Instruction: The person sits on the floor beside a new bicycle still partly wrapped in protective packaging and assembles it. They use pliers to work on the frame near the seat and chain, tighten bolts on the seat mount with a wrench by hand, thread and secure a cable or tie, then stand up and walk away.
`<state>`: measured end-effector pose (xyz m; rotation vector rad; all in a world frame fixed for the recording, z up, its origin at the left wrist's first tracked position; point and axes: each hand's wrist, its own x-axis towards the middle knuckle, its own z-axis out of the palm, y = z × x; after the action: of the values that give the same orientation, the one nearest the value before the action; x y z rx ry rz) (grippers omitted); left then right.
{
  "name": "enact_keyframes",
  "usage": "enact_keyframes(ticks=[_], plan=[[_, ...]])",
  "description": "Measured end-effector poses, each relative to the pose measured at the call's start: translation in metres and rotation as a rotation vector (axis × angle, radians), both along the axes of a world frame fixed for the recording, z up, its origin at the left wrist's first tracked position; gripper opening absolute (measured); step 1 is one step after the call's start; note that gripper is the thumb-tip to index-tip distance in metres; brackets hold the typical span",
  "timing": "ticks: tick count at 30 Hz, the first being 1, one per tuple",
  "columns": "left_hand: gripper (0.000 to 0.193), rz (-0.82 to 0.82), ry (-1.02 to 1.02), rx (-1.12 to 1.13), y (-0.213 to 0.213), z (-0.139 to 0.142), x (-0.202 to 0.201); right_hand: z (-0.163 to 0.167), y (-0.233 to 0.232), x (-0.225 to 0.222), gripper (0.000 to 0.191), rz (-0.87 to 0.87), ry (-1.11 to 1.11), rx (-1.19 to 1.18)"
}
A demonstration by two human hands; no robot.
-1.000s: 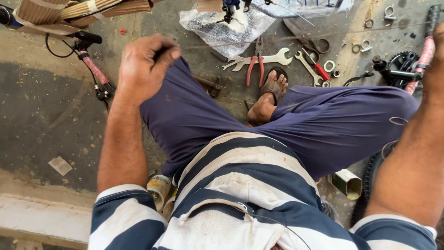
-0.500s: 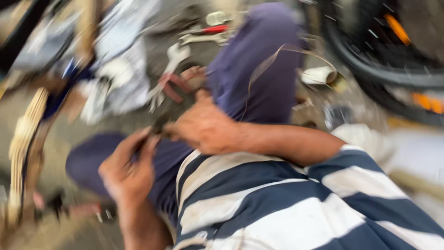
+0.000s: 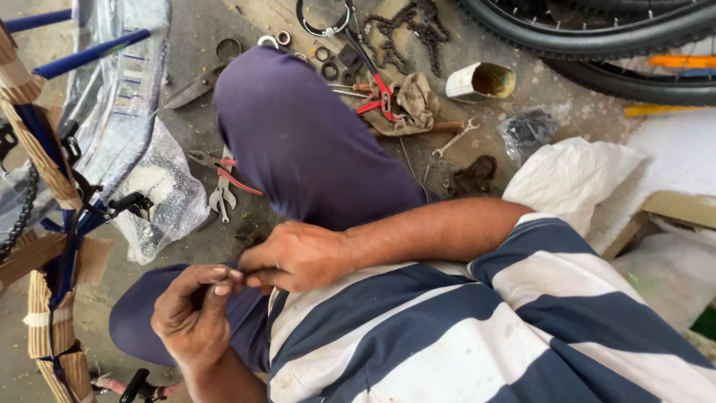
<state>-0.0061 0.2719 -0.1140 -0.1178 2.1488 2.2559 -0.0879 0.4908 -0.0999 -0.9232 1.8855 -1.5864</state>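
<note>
A seated person's hands meet over the lap. The left hand (image 3: 195, 312), at seven o'clock, curls palm-up, fingers narrowly pinched. The right hand (image 3: 298, 256), forearm crossing in from three o'clock, closes its fingertips against the left's. Whatever they pinch is too small to make out. Pliers (image 3: 224, 170) lie on the ground at ten o'clock.

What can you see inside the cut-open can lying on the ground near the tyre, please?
The can lies on its side, its open mouth showing a rusty brown inner wall and nothing else. Its far end stays hidden in shadow.
</note>
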Motion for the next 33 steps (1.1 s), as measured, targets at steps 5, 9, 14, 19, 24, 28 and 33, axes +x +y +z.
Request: enact_keyframes(ticks=[5, 9, 14, 19, 24, 28, 33], plan=[[0.009, 0.152, 0.068, 0.304, 0.023, 0.002, -0.012, 0.02, 0.043, -0.015, 0.036, -0.219, 0.644, -0.105], [0.007, 0.294, -0.092, 0.475, 0.022, 0.003, -0.013, -0.03, 0.118, -0.062, 0.023, -0.518, 1.021, 0.154], [0.008, 0.324, -0.041, 0.349, 0.013, -0.016, -0.01, -0.172, 0.193, -0.134, 0.048, -0.782, 0.204, 0.8], [0.006, 0.386, -0.043, 0.204, 0.015, -0.03, -0.009, -0.283, 0.263, -0.091, 0.07, -0.717, 0.029, 1.309], [0.008, 0.361, -0.127, 0.1, 0.021, -0.035, -0.019, -0.306, 0.253, -0.058, 0.02, -0.546, -0.05, 1.268], [0.011, 0.355, -0.216, -0.087, 0.023, -0.045, -0.027, -0.274, 0.241, -0.094, 0.038, -0.38, 0.027, 1.326], [0.015, 0.339, -0.281, -0.168, 0.008, -0.076, -0.043, -0.232, 0.232, -0.226, 0.041, -0.847, 0.318, 0.912]])
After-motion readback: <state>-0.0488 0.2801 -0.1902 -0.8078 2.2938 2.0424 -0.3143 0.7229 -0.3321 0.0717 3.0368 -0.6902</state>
